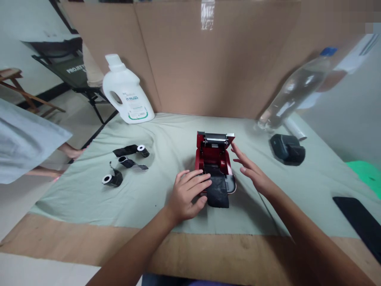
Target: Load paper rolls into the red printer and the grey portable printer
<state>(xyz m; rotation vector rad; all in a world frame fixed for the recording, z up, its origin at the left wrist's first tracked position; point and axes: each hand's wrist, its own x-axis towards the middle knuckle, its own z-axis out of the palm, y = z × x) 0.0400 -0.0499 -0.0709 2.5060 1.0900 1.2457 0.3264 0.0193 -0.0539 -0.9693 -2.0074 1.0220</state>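
Observation:
A small red and black printer (214, 157) stands on the cloth in front of me, its lid tilted up. A black paper strip (218, 190) runs out of its bay and hangs over the front edge. My left hand (190, 194) lies with outstretched fingers on the printer's left front, fingertips touching the strip. Beside the raised lid is my right hand (251, 169), fingers extended and apart, its fingertips near the lid's right edge; whether they touch it I cannot tell. Any roll inside the bay is hidden.
Several black paper rolls (112, 179) with loose ends lie at the left. A white jug (128, 95) and a clear bottle (293, 95) stand before the cardboard (184, 55). Right of me are a dark device (287, 149) and a black slab (358, 222). Another person's hand (71, 152) is at the left edge.

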